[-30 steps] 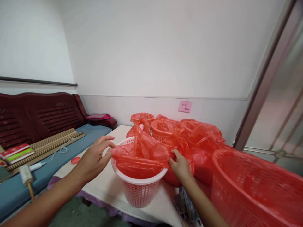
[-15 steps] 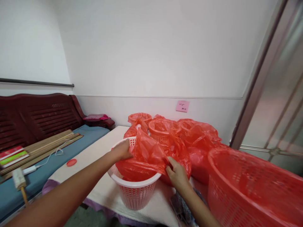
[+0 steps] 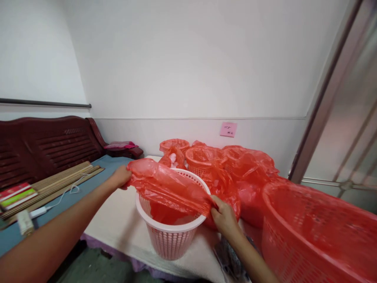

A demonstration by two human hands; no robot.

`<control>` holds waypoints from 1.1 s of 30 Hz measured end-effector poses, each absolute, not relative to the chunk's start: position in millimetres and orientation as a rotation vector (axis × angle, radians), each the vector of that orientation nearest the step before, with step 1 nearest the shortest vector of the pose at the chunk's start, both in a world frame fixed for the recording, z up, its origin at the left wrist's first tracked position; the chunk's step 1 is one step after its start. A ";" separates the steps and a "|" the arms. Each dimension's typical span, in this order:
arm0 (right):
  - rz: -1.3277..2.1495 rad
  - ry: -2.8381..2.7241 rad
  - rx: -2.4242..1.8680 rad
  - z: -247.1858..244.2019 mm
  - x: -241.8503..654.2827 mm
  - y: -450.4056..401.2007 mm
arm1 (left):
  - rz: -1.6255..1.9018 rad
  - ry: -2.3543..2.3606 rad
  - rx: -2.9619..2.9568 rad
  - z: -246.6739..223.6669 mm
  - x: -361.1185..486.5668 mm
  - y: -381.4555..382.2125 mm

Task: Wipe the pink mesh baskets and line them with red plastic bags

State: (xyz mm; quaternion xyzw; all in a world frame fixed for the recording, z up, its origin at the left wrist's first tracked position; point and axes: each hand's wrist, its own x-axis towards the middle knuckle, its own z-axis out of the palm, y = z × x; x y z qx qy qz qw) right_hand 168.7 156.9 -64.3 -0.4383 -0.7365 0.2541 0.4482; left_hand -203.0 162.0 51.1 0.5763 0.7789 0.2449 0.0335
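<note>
A thin red plastic bag (image 3: 167, 182) is stretched across the mouth of a pale pink perforated basket (image 3: 173, 243); its lower part hangs down inside. My left hand (image 3: 121, 177) is closed on the bag's left end, out beyond the basket's left rim. At the right rim my right hand (image 3: 224, 214) pinches the other end of the bag. The basket stands upright on a cream cloth-covered table. Below my right forearm lies a bundle of dark patterned cloth (image 3: 229, 255), partly hidden by the arm.
Close on the right stands a large basket lined with red plastic (image 3: 309, 232). Behind are several red-bagged baskets (image 3: 200, 157) against the wall, under a pink note (image 3: 228, 129). On the left, a wooden bench (image 3: 53, 137) with a blue cushion holds slats (image 3: 64, 179) and a white cable.
My left hand has moved left, out of the basket's rim, pulling the bag wide. My right hand has shifted slightly right, still gripping. The red disc on the table no longer shows.
</note>
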 end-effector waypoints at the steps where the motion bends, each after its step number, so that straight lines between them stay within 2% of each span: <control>1: 0.635 -1.817 -1.062 -64.8 166.7 156.4 | 0.707 2.407 1.763 52.3 -207.8 156.6; 5: 0.615 -1.784 -1.031 -67.4 156.4 155.3 | 0.746 2.525 1.836 53.2 -194.3 127.6; 8: 0.622 -1.766 -1.031 -68.8 151.8 155.6 | 0.980 2.297 2.318 48.6 -156.5 102.4; 11: 0.631 -1.762 -1.028 -68.9 151.5 155.1 | 0.697 1.776 2.790 38.0 -118.7 86.6; 14: 0.653 -1.759 -1.027 -66.8 155.3 154.0 | 0.332 1.645 2.774 25.6 -100.3 83.6; 17: 0.792 -1.760 -0.998 -61.7 164.3 153.5 | 0.180 1.532 2.696 10.7 -98.6 82.0; 21: 0.892 -1.784 -1.007 -47.5 178.7 151.0 | 0.392 1.345 3.006 -11.6 -100.7 72.2; 28: 0.494 -1.803 -1.162 -20.3 169.1 138.5 | 0.816 1.162 3.328 -23.3 -101.2 69.6; 33: 0.388 -1.749 -1.178 -29.5 156.1 147.6 | 0.959 1.013 3.386 -19.0 -102.8 69.7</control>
